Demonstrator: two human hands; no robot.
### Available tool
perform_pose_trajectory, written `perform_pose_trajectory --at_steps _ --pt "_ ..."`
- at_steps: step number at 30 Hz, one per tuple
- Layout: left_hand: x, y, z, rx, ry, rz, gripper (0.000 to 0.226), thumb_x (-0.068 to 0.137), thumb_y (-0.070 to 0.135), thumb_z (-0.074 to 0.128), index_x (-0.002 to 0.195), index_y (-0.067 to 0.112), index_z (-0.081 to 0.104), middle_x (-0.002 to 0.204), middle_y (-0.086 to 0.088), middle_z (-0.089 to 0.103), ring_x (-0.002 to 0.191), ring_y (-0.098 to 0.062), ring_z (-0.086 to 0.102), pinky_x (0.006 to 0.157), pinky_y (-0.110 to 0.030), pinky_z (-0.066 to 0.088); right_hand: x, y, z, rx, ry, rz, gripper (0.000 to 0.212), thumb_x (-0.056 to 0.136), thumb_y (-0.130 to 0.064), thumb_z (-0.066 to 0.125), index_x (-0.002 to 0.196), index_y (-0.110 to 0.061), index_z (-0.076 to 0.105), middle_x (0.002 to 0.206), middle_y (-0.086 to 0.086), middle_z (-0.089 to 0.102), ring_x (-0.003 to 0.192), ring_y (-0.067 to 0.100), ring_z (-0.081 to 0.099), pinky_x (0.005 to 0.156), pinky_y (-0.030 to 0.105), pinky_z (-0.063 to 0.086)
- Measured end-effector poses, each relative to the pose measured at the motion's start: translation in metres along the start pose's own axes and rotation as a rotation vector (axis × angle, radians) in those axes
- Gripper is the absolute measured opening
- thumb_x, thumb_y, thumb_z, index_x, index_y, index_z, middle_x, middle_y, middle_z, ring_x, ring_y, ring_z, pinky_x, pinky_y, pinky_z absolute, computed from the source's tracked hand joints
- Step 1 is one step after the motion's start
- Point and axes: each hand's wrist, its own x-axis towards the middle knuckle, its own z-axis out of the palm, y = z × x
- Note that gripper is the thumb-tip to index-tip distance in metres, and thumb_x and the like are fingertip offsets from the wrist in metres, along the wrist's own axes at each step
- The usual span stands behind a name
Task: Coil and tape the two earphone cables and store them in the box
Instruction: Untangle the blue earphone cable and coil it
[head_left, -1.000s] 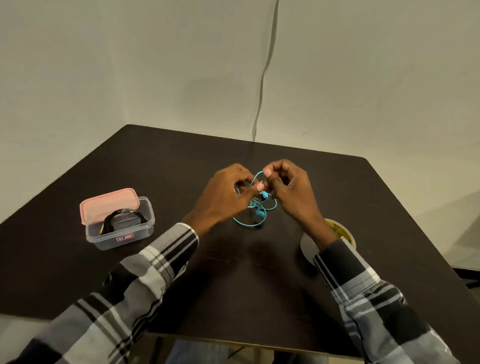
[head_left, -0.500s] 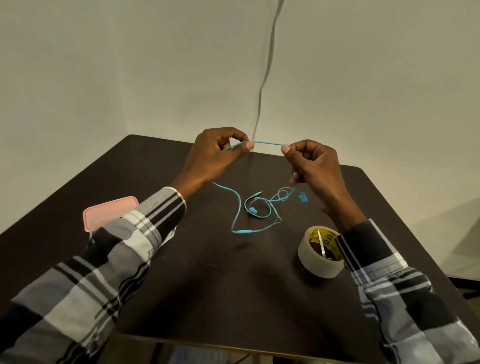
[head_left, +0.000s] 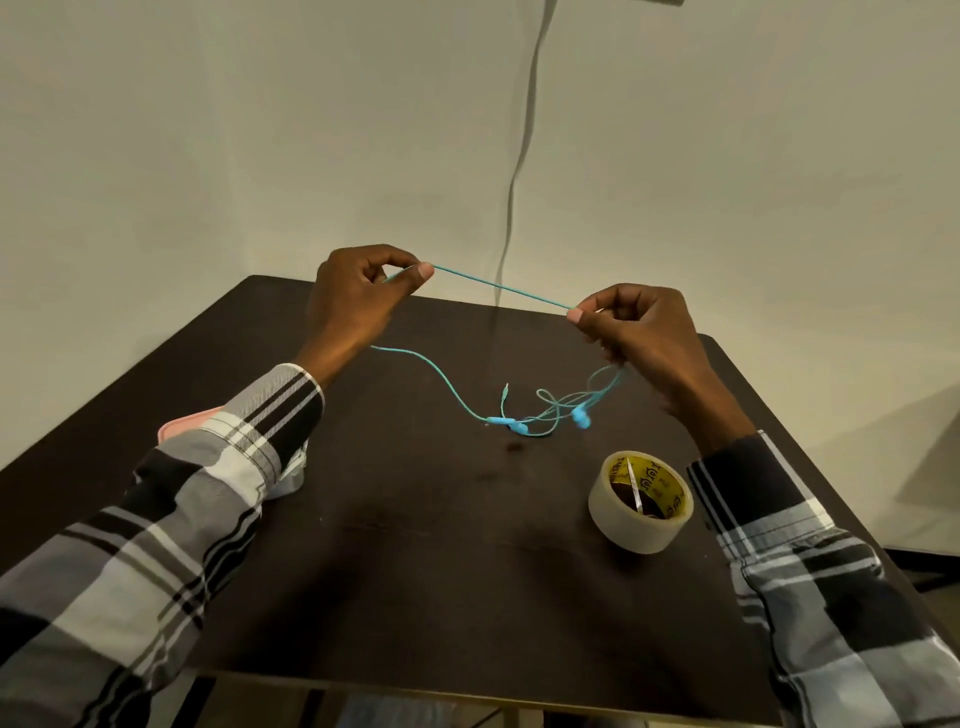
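I see the turquoise earphone cable (head_left: 501, 287) pulled into a taut line above the table (head_left: 415, 571), one stretch of it pinched at either end. My left hand (head_left: 353, 306) nips it between thumb and forefinger at the higher end; my right hand (head_left: 641, 338) does the same at the lower end, the other fingers curled in. From the left hand the slack drops in a long curve to the tabletop, and from the right hand a few strands hang down into a loose tangle (head_left: 561, 410) where the two earbuds and the plug lie — just beyond the tape roll (head_left: 641, 501), toward the wall.

The box (head_left: 291, 478) sits well to the left of the tape roll, mostly hidden behind my left sleeve; only a pink edge of its lid (head_left: 182, 423) and a clear corner show. I cannot tell what is in it.

My worry is that tangle. If I start coiling from this straight stretch, the loops near the earbuds could snag and tighten into a knot. Pulling too hard could also strain the thin wire — or drag the buds off the table edge.
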Motion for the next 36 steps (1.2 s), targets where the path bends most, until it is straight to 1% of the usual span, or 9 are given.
perform_pose_trajectory --at_steps 6,11,16,22,25,28,31,33,36 --pt "-0.002 -0.003 -0.017 0.350 -0.118 0.029 0.050 0.070 0.075 0.065 0.073 0.025 0.072 0.055 0.009 0.057 0.054 -0.009 0.051 0.049 -0.023 0.030 0.010 0.000 -0.010 -0.239 0.266 -0.054 0.048 0.074 -0.054 0.080 0.065 -0.009 0.067 0.054 -0.002 0.056 0.050 0.010 0.046 0.055 0.026 0.040" --pt "-0.007 -0.011 -0.017 0.618 -0.230 0.020 0.063 0.072 0.083 0.051 0.068 0.023 0.069 0.057 0.006 0.060 0.059 -0.012 0.057 0.052 -0.023 0.034 0.005 -0.009 -0.014 0.129 0.152 0.037 0.037 0.078 -0.035 0.082 0.076 -0.003 0.065 0.059 0.003 0.053 0.050 0.011 0.051 0.055 0.024 0.051" --pt "-0.015 -0.021 -0.012 0.630 -0.273 -0.031 0.052 0.078 0.068 0.061 0.108 0.026 0.070 0.082 0.004 0.064 0.089 -0.022 0.061 0.076 -0.037 0.050 0.005 -0.013 -0.012 0.303 0.044 0.086 0.023 0.086 -0.023 0.076 0.095 -0.002 0.073 0.069 0.003 0.065 0.063 0.014 0.062 0.068 0.031 0.056" --pt "-0.027 0.021 0.003 0.601 -0.298 -0.123 0.091 0.066 0.060 0.079 0.138 0.020 0.040 0.123 -0.009 0.060 0.113 -0.030 0.059 0.085 -0.044 0.048 -0.002 -0.021 0.009 0.256 -0.043 0.062 0.020 0.085 -0.025 0.077 0.098 -0.009 0.076 0.069 0.004 0.068 0.062 0.013 0.063 0.062 0.026 0.055" --pt "-0.037 0.054 0.016 0.452 -0.238 0.018 0.102 0.063 0.057 0.082 0.143 0.023 0.029 0.125 -0.008 0.054 0.110 -0.024 0.056 0.079 -0.037 0.048 -0.004 -0.024 0.021 0.230 -0.084 0.051 0.018 0.084 -0.025 0.078 0.096 -0.011 0.077 0.068 0.003 0.067 0.063 0.014 0.060 0.062 0.026 0.055" --pt "-0.045 0.078 0.029 0.401 -0.129 0.248 0.093 0.070 0.048 0.082 0.144 0.022 0.032 0.124 -0.005 0.051 0.108 -0.018 0.051 0.070 -0.029 0.044 -0.005 -0.028 0.028 0.231 -0.119 0.039 0.019 0.085 -0.023 0.077 0.098 -0.010 0.077 0.069 0.003 0.068 0.063 0.014 0.061 0.063 0.027 0.054" --pt "-0.041 0.080 0.038 0.427 -0.215 0.333 0.048 0.085 0.037 0.071 0.129 0.022 0.058 0.122 -0.003 0.060 0.111 -0.019 0.054 0.079 -0.034 0.051 -0.004 -0.030 0.028 0.259 -0.144 0.030 0.020 0.087 -0.019 0.075 0.099 -0.003 0.075 0.069 0.004 0.068 0.061 0.012 0.059 0.059 0.025 0.052" --pt "-0.035 0.076 0.036 0.356 -0.242 0.334 0.022 0.092 0.033 0.063 0.107 0.020 0.073 0.102 0.000 0.072 0.094 -0.017 0.063 0.073 -0.033 0.049 -0.005 -0.029 0.025 0.235 -0.155 0.014 0.019 0.086 -0.018 0.076 0.097 -0.003 0.075 0.070 0.007 0.066 0.060 0.014 0.057 0.056 0.024 0.050" --pt "-0.028 0.073 0.026 0.239 -0.188 0.274 0.023 0.094 0.033 0.060 0.088 0.018 0.076 0.076 0.004 0.073 0.072 -0.013 0.066 0.065 -0.031 0.049 -0.005 -0.018 0.016 0.105 -0.147 0.000 0.019 0.085 -0.018 0.077 0.097 -0.004 0.075 0.073 0.013 0.065 0.059 0.013 0.058 0.054 0.021 0.050"
